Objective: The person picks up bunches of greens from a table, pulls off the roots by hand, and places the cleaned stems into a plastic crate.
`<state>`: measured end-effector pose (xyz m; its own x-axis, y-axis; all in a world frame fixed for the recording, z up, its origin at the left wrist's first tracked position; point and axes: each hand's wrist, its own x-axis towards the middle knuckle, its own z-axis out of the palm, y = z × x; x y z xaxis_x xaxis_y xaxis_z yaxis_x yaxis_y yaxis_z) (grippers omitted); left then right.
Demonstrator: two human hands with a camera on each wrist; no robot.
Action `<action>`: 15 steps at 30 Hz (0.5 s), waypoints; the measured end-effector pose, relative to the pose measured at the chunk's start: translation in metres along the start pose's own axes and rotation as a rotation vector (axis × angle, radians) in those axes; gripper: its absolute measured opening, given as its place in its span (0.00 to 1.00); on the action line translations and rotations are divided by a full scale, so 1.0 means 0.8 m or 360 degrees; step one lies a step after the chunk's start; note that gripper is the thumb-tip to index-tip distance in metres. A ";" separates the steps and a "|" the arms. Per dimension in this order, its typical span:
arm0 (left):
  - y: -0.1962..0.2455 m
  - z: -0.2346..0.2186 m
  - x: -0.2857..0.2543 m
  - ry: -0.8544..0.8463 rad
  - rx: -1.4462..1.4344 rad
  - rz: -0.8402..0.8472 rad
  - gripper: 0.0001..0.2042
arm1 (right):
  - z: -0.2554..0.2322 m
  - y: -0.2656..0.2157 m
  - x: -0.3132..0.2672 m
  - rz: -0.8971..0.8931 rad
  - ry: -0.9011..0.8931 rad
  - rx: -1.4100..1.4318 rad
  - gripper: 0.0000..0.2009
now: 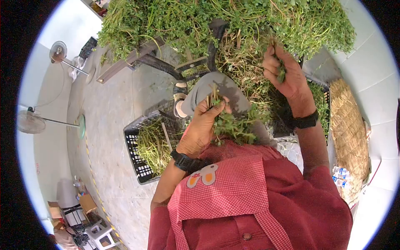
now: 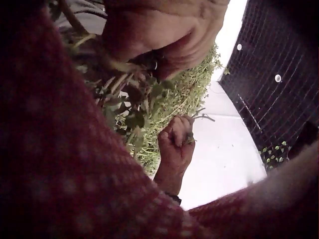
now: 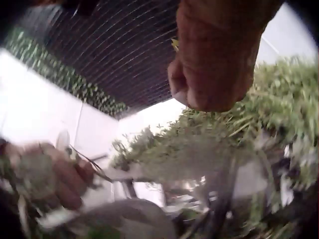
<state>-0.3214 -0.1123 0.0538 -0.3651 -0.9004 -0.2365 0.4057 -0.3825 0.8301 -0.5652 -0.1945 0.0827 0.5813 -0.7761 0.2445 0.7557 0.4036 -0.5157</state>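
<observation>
In the head view the left hand (image 1: 203, 127) grips a small bunch of leafy green stems (image 1: 235, 127) above the lap, cut ends pointing up and leaves hanging to the right. The right hand (image 1: 287, 75), raised at the upper right, has its fingers curled round a small green sprig (image 1: 281, 71). Beyond both hands a large heap of green plants (image 1: 175, 25) lies on a table. The left wrist view shows the left hand (image 2: 164, 35) close up over the stems, with the right hand (image 2: 175, 149) farther off. In the right wrist view the right hand (image 3: 214, 59) has curled fingers.
A black crate (image 1: 134, 166) of stems stands on the floor at left. Beneath the heap, right of the knees, are loose stems (image 1: 246, 62). A straw-coloured roll (image 1: 349, 133) lies along the right wall. Fans (image 1: 31, 121) and a white stool (image 1: 101, 234) stand at left.
</observation>
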 end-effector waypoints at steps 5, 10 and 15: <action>-0.008 -0.002 0.007 0.0077 -0.0205 0.0010 0.07 | 0.038 0.042 -0.019 0.0192 0.0538 -0.1205 0.09; -0.016 0.002 0.016 0.0136 -0.0073 0.0172 0.13 | 0.074 0.091 -0.004 0.0161 0.0606 -0.1490 0.10; -0.018 0.000 0.007 0.0163 0.0416 0.0257 0.16 | 0.055 0.117 0.002 -0.0319 0.0530 -0.2551 0.12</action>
<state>-0.3293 -0.1118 0.0408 -0.2220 -0.9664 -0.1294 0.2176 -0.1785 0.9596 -0.4803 -0.1363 0.0712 0.2725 -0.8998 0.3407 -0.3787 -0.4258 -0.8217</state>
